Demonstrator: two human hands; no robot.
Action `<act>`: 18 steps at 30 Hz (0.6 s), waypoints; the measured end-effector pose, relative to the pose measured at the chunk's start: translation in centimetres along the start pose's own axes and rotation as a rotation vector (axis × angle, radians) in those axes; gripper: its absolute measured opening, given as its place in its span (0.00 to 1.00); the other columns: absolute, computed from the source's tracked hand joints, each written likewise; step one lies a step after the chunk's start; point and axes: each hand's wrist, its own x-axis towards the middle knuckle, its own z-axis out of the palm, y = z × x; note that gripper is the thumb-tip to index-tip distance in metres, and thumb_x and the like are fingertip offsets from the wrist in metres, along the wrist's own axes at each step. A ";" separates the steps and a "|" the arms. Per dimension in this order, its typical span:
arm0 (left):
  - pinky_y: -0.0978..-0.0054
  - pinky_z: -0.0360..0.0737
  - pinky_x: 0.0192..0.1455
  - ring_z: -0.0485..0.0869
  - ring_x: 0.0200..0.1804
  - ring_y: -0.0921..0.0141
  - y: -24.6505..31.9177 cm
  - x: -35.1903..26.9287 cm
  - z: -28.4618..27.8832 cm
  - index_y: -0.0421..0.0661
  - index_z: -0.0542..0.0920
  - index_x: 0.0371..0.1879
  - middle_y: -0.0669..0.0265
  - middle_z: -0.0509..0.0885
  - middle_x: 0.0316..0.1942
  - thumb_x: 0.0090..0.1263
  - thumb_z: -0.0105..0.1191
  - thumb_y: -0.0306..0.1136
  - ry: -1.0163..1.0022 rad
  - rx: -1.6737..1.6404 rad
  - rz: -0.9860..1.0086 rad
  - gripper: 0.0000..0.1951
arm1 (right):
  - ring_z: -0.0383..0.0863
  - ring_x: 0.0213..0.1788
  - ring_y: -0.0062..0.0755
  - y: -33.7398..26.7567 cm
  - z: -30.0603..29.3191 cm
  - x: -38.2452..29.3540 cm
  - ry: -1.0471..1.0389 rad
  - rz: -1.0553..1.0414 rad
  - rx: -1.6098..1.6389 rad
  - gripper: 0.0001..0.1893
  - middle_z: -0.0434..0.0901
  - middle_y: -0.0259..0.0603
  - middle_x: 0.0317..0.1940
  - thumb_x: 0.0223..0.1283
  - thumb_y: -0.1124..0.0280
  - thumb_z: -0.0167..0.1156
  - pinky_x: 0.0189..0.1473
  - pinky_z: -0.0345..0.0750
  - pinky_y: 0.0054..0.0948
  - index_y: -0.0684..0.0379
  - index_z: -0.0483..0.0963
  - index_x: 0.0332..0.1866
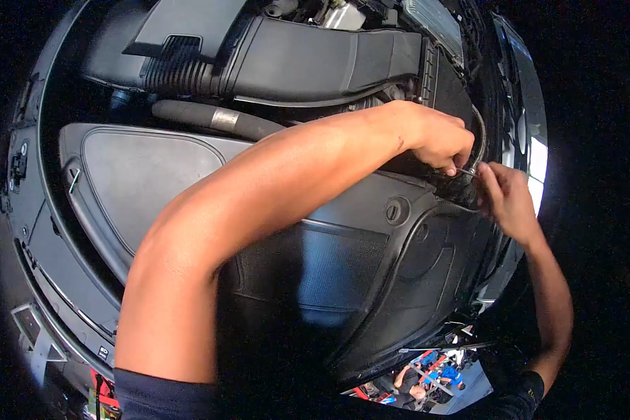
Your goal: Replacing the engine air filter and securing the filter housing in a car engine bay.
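Note:
Both hands are at the right side of a car's engine bay. My left hand [441, 136] pinches one end of a thin metal piece [466, 171], perhaps a small tool or a rod. My right hand [509, 197] has its fingers closed at the other end; they hide what it grips. A braided hose or cable [480, 134] runs down to the spot between the hands. Beneath my left forearm lies a dark plastic cover [152, 168] with a round slotted fastener [397, 211] near its right end.
A wide black plastic air duct [315, 60] with a ribbed section crosses the top, above a foam-covered hose [189, 113]. The car's body edge [58, 231] curves down the left. Co-workers [417, 391] and red equipment appear in the background at the bottom right.

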 end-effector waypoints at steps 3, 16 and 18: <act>0.57 0.81 0.49 0.88 0.48 0.56 0.2 0.3 -0.2 0.46 0.88 0.46 0.56 0.91 0.41 0.70 0.61 0.37 -0.052 0.033 0.018 0.11 | 0.75 0.15 0.24 2.3 0.2 0.3 -0.092 0.428 0.639 0.19 0.78 0.34 0.19 0.79 0.59 0.53 0.20 0.72 0.27 0.67 0.78 0.39; 0.58 0.82 0.49 0.88 0.47 0.56 0.2 0.0 0.1 0.43 0.87 0.46 0.54 0.90 0.41 0.71 0.61 0.37 -0.020 -0.034 0.000 0.12 | 0.78 0.21 0.32 3.2 -1.1 0.2 0.201 -0.736 -0.759 0.09 0.73 0.38 0.19 0.68 0.66 0.65 0.23 0.75 0.33 0.62 0.79 0.38; 0.57 0.81 0.48 0.88 0.46 0.57 0.1 -0.3 0.3 0.46 0.88 0.46 0.56 0.91 0.40 0.71 0.61 0.39 -0.011 -0.041 -0.013 0.12 | 0.74 0.17 0.24 1.6 0.1 0.1 0.066 -0.192 -0.235 0.15 0.69 0.36 0.14 0.72 0.64 0.61 0.21 0.70 0.27 0.63 0.76 0.30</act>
